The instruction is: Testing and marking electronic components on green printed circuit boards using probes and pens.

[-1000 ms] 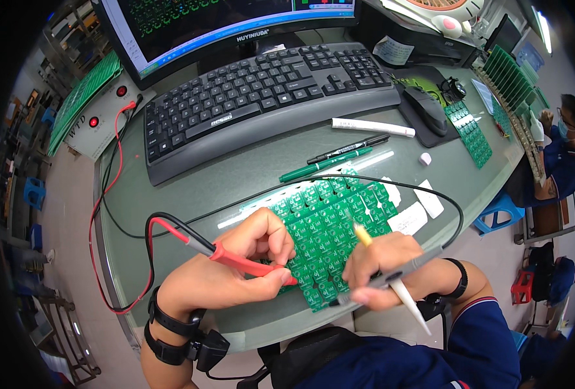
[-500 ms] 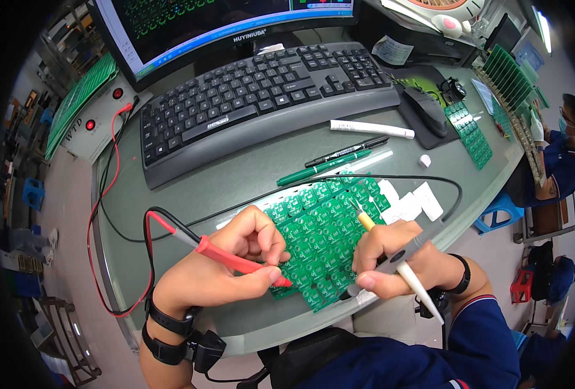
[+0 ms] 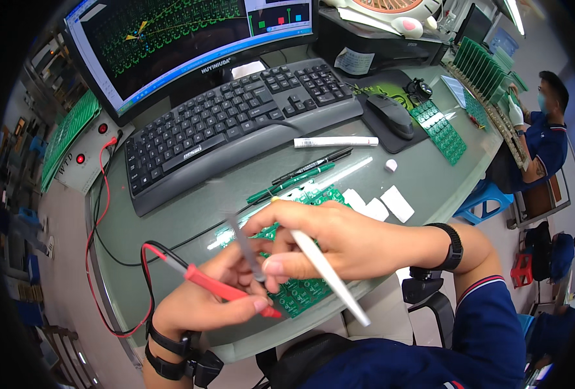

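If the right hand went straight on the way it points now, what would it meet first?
Probably the left hand, just ahead of the right hand; they overlap in view, so whether they touch or it would pass above is unclear.

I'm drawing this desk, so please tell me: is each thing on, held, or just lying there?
Screen, lit
Red lamps, look lit
Keyboard, no hand on it
Mouse, no hand on it
Green pen, lying on the desk
Green board, flat, partly hidden
Red stick, in the left hand
White stick, tilted, in the right hand
Grey stick, blurred, close to both hands
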`<action>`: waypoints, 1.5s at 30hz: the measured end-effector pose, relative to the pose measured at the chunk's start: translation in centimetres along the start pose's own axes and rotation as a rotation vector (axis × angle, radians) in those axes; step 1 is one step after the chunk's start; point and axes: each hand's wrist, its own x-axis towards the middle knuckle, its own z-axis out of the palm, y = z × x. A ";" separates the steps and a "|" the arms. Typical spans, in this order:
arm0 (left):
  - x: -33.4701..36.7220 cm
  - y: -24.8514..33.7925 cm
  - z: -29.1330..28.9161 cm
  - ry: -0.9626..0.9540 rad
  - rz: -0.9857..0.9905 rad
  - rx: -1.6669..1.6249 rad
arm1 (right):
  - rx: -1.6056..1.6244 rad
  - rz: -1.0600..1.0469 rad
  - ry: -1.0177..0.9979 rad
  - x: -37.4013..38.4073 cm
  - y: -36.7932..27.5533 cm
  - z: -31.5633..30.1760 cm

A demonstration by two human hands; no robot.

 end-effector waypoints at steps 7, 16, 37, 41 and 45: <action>-0.5 0.7 -2.3 0.301 0.105 0.090 | 0.035 -0.019 0.127 -2.8 0.4 -2.3; -0.5 0.2 -3.3 0.099 0.144 0.269 | -0.342 -0.290 0.131 -2.0 3.9 0.2; -0.3 -0.1 -3.2 0.081 0.065 0.414 | -0.545 -0.380 0.146 -3.1 4.5 1.3; -0.3 -0.1 -3.1 0.089 0.063 0.407 | -0.584 -0.415 0.134 -3.8 4.4 1.4; -0.3 -0.1 -3.0 0.098 0.074 0.403 | -0.620 -0.417 0.089 -4.7 4.1 1.5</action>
